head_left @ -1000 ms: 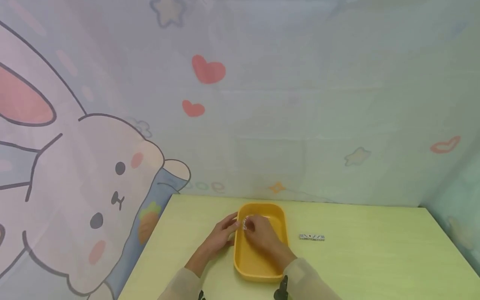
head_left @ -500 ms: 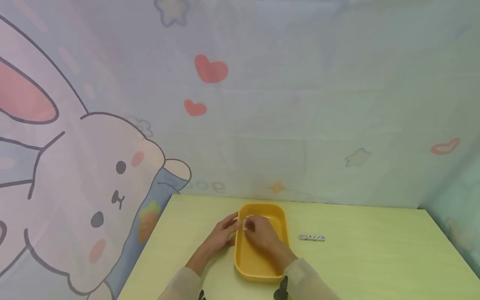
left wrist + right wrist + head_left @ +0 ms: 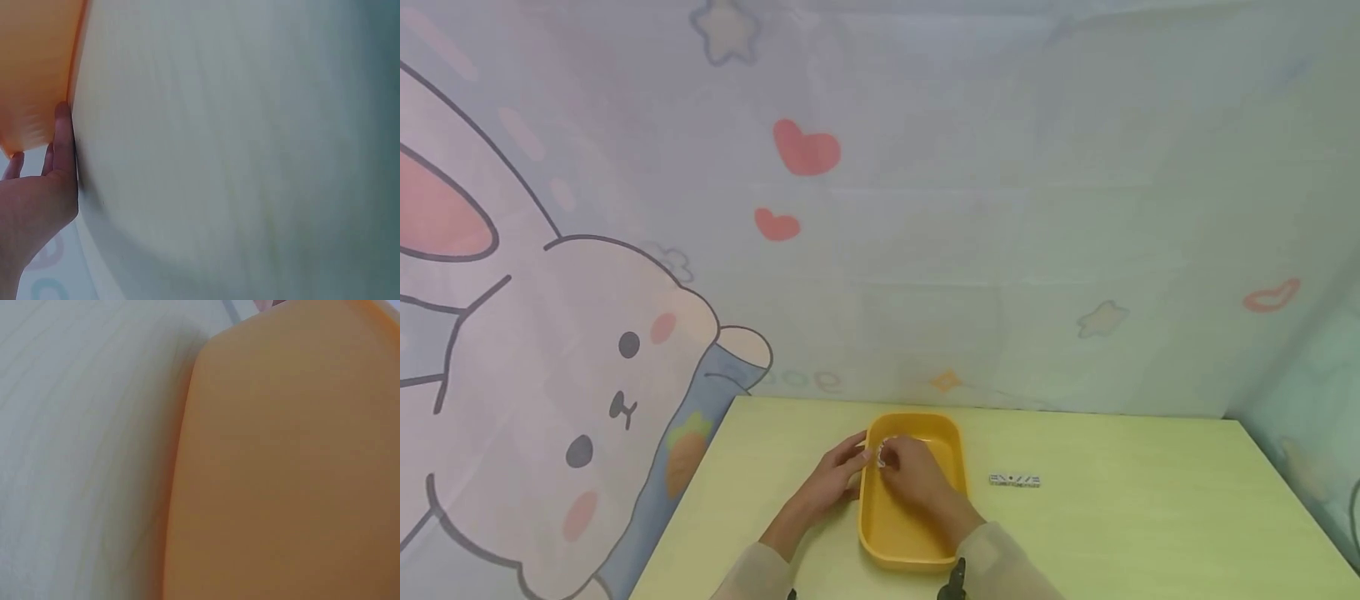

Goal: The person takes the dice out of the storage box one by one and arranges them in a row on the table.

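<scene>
In the head view, the left hand [image 3: 830,483] lies against the left wall of a yellow tray [image 3: 910,562], its thumb at the rim. The left wrist view has this hand [image 3: 47,187] with fairly straight fingers touching the tray's outside [image 3: 37,69]. Inside the tray, the right hand [image 3: 917,477] bends its fingers at small white tiles [image 3: 882,457] by the upper left wall and pinches at one; its fingertips partly hide them. Only the tray's outer side [image 3: 281,456] fills much of the right wrist view, without the right hand.
A short row of white tiles with dark marks [image 3: 1015,481] lies on the pale yellow-green table [image 3: 1112,517], right of the tray. Behind the table hangs a printed cloth [image 3: 925,250] with a rabbit and hearts.
The head view has shifted slightly, so the whole scene sits a little lower and further left. Both hands keep nearly the same places at the tray.
</scene>
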The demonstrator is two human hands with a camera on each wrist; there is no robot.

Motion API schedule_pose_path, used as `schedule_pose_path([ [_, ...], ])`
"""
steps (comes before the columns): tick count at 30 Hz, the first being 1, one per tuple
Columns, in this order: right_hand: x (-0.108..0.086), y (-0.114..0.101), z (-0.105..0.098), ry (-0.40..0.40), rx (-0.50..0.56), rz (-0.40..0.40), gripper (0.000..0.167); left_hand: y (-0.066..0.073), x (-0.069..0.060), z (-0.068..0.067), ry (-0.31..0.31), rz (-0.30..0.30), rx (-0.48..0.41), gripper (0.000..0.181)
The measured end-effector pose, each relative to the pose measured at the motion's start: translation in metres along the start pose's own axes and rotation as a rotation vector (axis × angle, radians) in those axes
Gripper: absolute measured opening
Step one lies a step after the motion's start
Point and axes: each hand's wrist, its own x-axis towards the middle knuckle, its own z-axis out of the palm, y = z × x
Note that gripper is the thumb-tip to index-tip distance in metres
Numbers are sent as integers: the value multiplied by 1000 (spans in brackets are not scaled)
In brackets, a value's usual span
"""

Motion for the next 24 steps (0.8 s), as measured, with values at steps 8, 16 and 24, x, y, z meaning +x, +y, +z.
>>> schedule_pose_path([
  [8,-1,-1,-1,18,-14,-49,11,0,0,1,13,-8,20,57],
  [16,0,-2,-3,-8,-38,-76,10,-1,4,-1,17,-13,21,58],
  [24,0,-2,-2,-28,-54,-60,13,-1,3,0,11,-9,12,60],
])
